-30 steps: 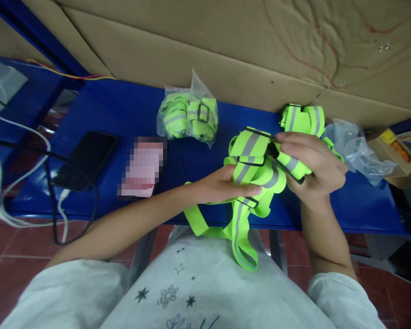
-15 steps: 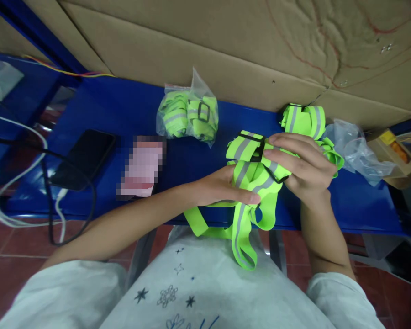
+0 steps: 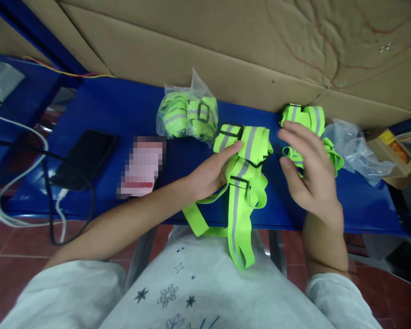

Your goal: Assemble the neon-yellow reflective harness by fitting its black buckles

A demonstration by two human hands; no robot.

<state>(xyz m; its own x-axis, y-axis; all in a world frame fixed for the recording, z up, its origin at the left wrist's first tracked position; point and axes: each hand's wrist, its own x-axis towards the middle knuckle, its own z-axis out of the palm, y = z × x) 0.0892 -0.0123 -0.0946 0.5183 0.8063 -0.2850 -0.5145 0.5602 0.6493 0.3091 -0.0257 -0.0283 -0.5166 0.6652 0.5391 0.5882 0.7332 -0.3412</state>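
right hand has released the green strap, now spread to its right; left hand alone pinches it, apparently bearing control.

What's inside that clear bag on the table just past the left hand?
Inside the clear bag are bundled green straps with grey stripes and a black buckle. The bundles' undersides and middles are covered, so I can't tell what's there.

Black phone with white cable, beside a pixelated pink device; cardboard box, far right.
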